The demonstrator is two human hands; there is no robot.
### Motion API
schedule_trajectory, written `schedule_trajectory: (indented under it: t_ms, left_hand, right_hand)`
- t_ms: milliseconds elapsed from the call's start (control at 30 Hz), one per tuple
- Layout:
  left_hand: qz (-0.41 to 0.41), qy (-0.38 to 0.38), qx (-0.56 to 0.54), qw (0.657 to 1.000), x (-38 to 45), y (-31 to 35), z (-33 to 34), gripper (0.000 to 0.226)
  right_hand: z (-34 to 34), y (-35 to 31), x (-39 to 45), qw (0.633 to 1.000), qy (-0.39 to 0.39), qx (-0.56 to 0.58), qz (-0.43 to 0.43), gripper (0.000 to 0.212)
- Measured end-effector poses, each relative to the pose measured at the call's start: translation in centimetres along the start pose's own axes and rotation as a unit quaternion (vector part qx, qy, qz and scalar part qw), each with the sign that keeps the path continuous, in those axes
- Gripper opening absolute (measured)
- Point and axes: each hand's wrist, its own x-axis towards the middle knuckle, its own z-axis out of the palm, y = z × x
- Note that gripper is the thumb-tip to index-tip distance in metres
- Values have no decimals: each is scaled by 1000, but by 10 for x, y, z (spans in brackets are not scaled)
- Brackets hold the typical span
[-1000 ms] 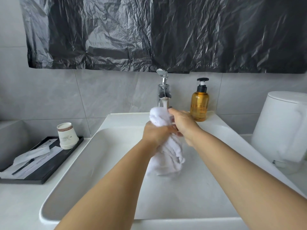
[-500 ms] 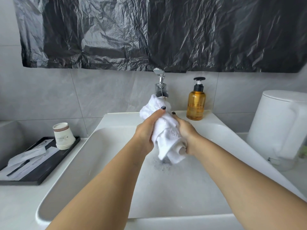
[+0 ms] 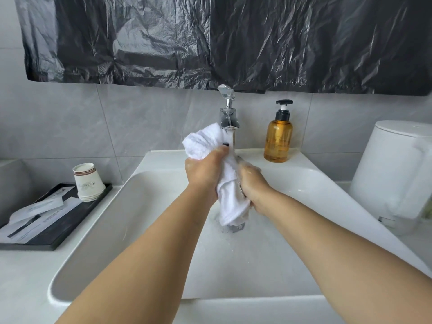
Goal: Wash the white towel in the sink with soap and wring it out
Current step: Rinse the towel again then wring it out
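we grip the bunched white terry towel (image 3: 224, 183) with our left hand (image 3: 204, 170) curled round its top and our right hand (image 3: 253, 187) clamped lower, fingers closed on cloth beneath the chrome tap (image 3: 228, 118), so suds likely drain into the white ceramic sink (image 3: 149, 220).

Bright even daylight, soft shadows, glare on the black plastic sheet (image 3: 233, 38), wide-angle bending at edges
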Motion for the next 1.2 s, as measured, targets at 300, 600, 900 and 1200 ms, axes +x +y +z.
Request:
schedule_trajectory:
  t_ms: [300,600,900,1200]
  left_hand:
    - [127,94,189,969,14,7,-14,55]
    - [61,89,129,986,18,4,-13,65]
    - [-66,90,-65,992,18,1,-16,61]
    - [-89,-90,-151,980,13,7,-13,8]
  right_hand:
    - [-9,10,-7,823,-220,-524,-23,23]
    - [8,13,-12,727,-237,-639,-83,18]
    - [-43,22,3,991,-108,-13,74,34]
    - [-17,-12,11,988,-88,114,51,41]
